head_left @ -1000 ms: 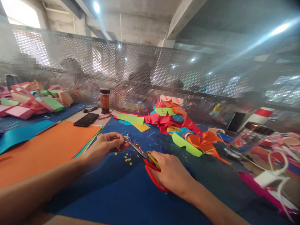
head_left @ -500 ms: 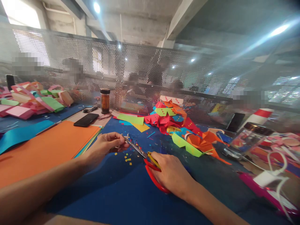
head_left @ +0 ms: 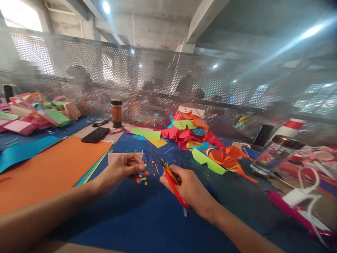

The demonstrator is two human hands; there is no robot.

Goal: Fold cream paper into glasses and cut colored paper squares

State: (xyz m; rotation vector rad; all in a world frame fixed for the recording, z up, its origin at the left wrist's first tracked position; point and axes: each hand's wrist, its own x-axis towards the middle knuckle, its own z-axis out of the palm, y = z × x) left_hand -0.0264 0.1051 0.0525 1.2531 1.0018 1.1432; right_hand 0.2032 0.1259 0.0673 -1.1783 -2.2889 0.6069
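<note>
My left hand is closed, with a tiny yellow-green paper bit at its fingertips. Behind the fingers shows a pale paper strip; whether the hand grips it too, I cannot tell. My right hand is wrapped round the red and yellow handles of the scissors, whose blades point up and left, away from me. The blades look together and are blurred at the tip. Small yellow paper squares and other coloured scraps lie on the blue table between the hands.
Orange sheets are stacked at left, with a black phone and a brown jar beyond. Colourful cut paper masks are heaped at back centre. A glass cup and white cable sit at right, before a perforated metal screen.
The scissors have drawn back from my left fingers and their tip now points further away. The yellow-green bit and pale strip have come into sight at my left hand.
</note>
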